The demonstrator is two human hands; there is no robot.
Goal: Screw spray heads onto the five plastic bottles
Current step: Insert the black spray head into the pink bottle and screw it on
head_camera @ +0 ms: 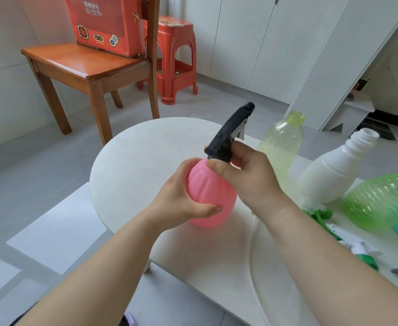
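Closest to the person, both bare forearms reach out over the near edge of the white table (132,161). The left hand (181,203) wraps around the round body of a pink bottle (211,196), held tilted just above the tabletop's middle. The right hand (247,175) pinches the collar of a black spray head (231,130) sitting on that bottle's neck, its nozzle pointing up and away. Along the right edge lie loose spray heads (358,250), green and white, beside a ribbed green bottle (386,203) lying on its side. Just beyond stand a white bottle (334,175) and a pale yellow-green bottle (282,147), both with open necks. Past the far edge, on the floor, are a wooden chair (87,67) bearing a red box (103,22), and a red plastic stool (176,55).
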